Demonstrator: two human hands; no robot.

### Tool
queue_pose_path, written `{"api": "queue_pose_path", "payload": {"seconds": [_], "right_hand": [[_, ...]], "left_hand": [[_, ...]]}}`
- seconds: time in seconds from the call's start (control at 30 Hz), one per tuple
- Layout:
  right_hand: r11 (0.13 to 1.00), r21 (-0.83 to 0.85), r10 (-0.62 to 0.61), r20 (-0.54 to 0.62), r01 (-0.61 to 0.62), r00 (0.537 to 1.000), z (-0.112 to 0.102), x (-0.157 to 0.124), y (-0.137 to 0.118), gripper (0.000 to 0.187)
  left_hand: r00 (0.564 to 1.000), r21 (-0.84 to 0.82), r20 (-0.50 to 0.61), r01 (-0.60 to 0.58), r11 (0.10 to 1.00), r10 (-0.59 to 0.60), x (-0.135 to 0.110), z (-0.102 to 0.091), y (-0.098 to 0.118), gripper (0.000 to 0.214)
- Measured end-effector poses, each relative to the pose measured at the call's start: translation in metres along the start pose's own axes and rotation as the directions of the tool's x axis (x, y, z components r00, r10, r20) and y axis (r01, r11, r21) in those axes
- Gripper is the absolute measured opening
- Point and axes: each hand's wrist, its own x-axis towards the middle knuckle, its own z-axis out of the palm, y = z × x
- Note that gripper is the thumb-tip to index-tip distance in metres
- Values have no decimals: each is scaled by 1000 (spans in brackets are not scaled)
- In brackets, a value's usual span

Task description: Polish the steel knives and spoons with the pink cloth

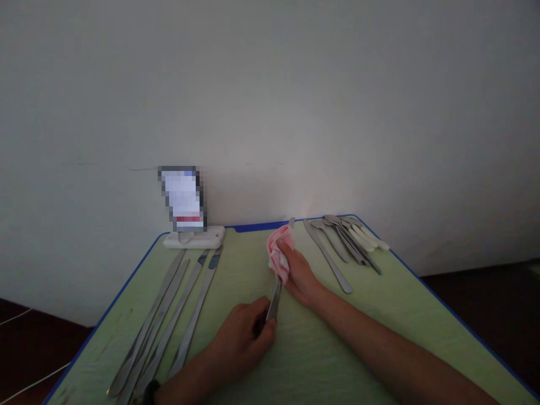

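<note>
My left hand (242, 340) is closed around the handle of a metal table knife (275, 299) above the middle of the table. Folded over the knife's blade is a pink and white cloth (277, 253), which my right hand (300, 274) grips. The cloth hides most of the blade; a bit of metal that looks like its tip shows just beyond. To the left, several table knives (162, 306) lie side by side, their lower ends partly behind my left wrist. Right of the cloth lies another knife (329, 257), beside a spoon (331, 242).
A pile of metal cutlery (348, 239) and several white-handled pieces (366, 239) lie at the back right. A phone (183, 197), its screen lit and blurred, stands on a white base (196, 237) at the back left. The green table (337, 354) has a blue edge and meets a wall (270, 101).
</note>
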Motion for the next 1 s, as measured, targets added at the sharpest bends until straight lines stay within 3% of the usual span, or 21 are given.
{"api": "queue_pose_path", "payload": {"seconds": [0.13, 0.3, 0.43, 0.57, 0.67, 0.77, 0.87, 1.0], "right_hand": [[1000, -29, -10, 46, 12, 999, -1, 0, 1, 42], [931, -353, 11, 286, 95, 958, -3, -9, 2, 46], [910, -390, -31, 272, 140, 962, -3, -10, 1, 50], [988, -145, -56, 16, 58, 998, -3, -1, 0, 49], [999, -19, -35, -65, 34, 997, -4, 4, -1, 48], [996, -77, -40, 6, 40, 999, -4, 0, 0, 48], [950, -297, -49, 166, 97, 985, -3, -8, 2, 50], [856, -465, -103, 274, 225, 956, -2, -15, 3, 51]], "left_hand": [[1000, -106, 6, 15, 994, -14, -1, 2, -2, 23], [985, -424, -82, 105, 900, -154, 7, 4, -8, 28], [987, -272, -86, 111, 956, -139, 7, 4, -7, 34], [1000, 91, 3, 15, 996, -15, 1, 6, -3, 30], [997, 160, 79, -34, 987, 22, -1, 7, -3, 29], [998, 33, 23, 61, 998, -62, 3, 6, -4, 32], [978, -85, -108, 170, 982, -178, 7, 4, -4, 37], [966, -135, -127, 207, 969, -224, 8, 3, -3, 40]]}}
